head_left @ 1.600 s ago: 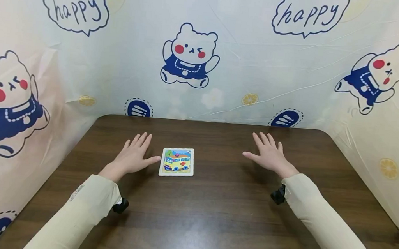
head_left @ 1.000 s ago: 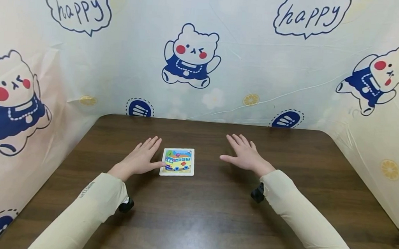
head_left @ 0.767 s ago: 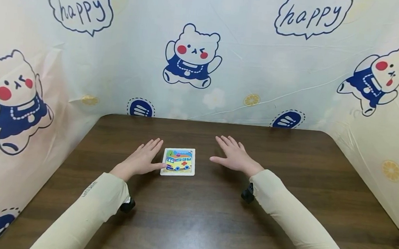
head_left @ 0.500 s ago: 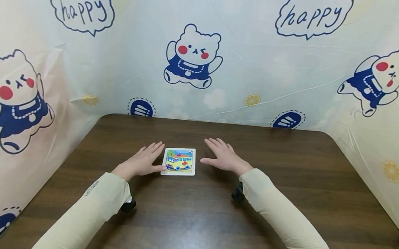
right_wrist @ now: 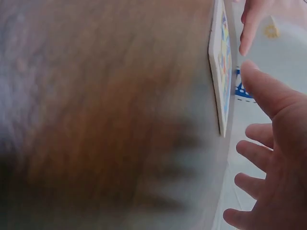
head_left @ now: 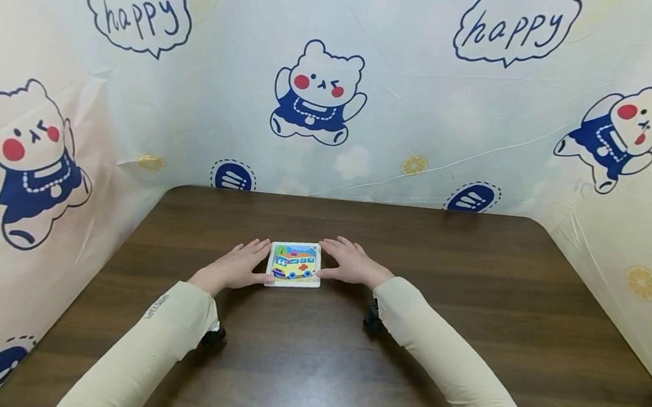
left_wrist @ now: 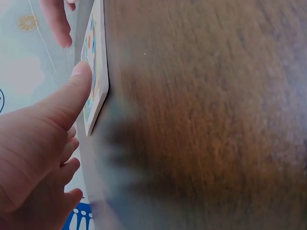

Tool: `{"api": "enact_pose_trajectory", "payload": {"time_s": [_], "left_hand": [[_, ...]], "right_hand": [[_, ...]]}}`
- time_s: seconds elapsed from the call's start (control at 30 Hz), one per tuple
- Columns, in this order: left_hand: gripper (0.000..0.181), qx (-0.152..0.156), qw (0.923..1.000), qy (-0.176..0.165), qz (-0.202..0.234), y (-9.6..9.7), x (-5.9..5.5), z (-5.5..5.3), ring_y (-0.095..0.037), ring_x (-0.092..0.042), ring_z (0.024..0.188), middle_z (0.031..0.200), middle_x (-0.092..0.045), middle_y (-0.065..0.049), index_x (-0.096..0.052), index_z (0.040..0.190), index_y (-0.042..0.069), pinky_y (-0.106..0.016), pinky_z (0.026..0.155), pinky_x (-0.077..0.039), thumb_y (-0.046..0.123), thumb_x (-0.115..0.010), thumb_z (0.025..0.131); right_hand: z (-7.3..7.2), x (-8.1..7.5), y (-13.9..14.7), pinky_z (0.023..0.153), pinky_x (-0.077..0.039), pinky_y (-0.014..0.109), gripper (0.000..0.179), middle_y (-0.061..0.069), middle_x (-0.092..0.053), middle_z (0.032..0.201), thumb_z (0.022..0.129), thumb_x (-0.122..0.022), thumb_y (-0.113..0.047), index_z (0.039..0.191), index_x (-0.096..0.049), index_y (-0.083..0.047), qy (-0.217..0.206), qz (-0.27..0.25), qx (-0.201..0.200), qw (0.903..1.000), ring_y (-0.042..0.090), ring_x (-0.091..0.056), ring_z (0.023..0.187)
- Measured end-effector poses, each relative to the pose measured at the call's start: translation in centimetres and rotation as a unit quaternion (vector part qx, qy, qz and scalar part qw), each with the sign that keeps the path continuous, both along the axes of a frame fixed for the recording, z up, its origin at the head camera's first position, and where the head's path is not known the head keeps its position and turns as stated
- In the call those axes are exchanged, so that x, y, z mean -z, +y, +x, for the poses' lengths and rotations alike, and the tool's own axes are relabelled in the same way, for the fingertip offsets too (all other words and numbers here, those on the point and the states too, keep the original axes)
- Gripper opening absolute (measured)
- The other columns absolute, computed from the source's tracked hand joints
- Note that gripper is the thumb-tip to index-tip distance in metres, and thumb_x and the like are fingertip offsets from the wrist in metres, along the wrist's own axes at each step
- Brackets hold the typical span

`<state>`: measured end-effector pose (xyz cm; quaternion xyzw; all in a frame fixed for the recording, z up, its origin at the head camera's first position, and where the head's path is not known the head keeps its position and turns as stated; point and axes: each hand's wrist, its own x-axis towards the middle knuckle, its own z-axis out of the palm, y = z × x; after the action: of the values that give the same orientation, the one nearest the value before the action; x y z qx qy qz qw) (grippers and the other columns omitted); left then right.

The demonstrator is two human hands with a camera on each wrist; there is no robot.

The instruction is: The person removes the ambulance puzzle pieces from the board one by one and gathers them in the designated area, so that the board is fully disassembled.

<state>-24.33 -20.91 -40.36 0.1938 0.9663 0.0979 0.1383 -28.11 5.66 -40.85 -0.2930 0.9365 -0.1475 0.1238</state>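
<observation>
A square, white-framed picture board (head_left: 295, 265) with a yellow cartoon ambulance lies flat on the dark wooden table (head_left: 304, 336). My left hand (head_left: 233, 269) is at the board's left side, fingers spread, its thumb over the lower left corner. On the opposite side my right hand (head_left: 351, 265) has its fingers and thumb at the right edge. In the left wrist view, the left thumb (left_wrist: 72, 98) is raised near the board's face; contact is hard to judge. The right wrist view has the right thumb (right_wrist: 264, 86) just off the board, with the other fingers apart. Neither hand grips it.
A cloth backdrop (head_left: 401, 120) with printed bears and "happy" bubbles surrounds the table at the back and sides. Dark wrist cameras (head_left: 213, 336) sit under the sleeve cuffs. The table's far edge (head_left: 349, 201) runs behind the board.
My right hand has swept left across the table to the board's right edge. My left hand has shifted slightly right to its left edge. The board lies in the same place.
</observation>
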Motion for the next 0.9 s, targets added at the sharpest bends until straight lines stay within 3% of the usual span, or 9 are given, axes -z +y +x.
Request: {"api": "enact_pose_trajectory", "payload": {"time_s": [0.23,0.57,0.9], "left_hand": [[0.082,0.018,0.9998,-0.005,-0.012,0.2,0.3,-0.2,-0.037,-0.012,0.136,0.148,-0.021,-0.019,-0.025,0.143,-0.002,-0.055,0.106,-0.01,0.05,-0.056,0.087],[0.079,0.02,0.9996,-0.012,-0.013,0.3,0.6,-0.2,-0.036,-0.013,0.136,0.148,-0.024,-0.017,-0.029,0.143,0.0,-0.054,0.106,-0.01,0.049,-0.057,0.087],[0.078,0.034,0.9993,-0.001,-0.013,1.3,0.5,-0.1,-0.037,-0.014,0.135,0.147,-0.025,-0.018,-0.031,0.142,-0.002,-0.053,0.106,-0.011,0.048,-0.057,0.087]], "right_hand": [[0.0,0.4,-0.5,0.105,-0.012,0.056,0.071,0.004,-0.03,0.147,0.086,-0.06,-0.047,0.143,-0.035,-0.013,0.008,0.017,-0.029,0.9994,0.03,-0.014,0.136],[-0.1,0.4,-0.7,0.106,-0.014,0.053,0.067,0.004,-0.032,0.146,0.086,-0.06,-0.046,0.141,-0.04,-0.014,0.004,0.044,-0.031,0.9986,0.029,-0.017,0.136],[0.0,0.3,0.1,0.107,-0.015,0.049,0.066,0.007,-0.034,0.144,0.085,-0.063,-0.043,0.139,-0.042,-0.011,-0.002,0.036,-0.036,0.9987,0.031,-0.018,0.135]]}}
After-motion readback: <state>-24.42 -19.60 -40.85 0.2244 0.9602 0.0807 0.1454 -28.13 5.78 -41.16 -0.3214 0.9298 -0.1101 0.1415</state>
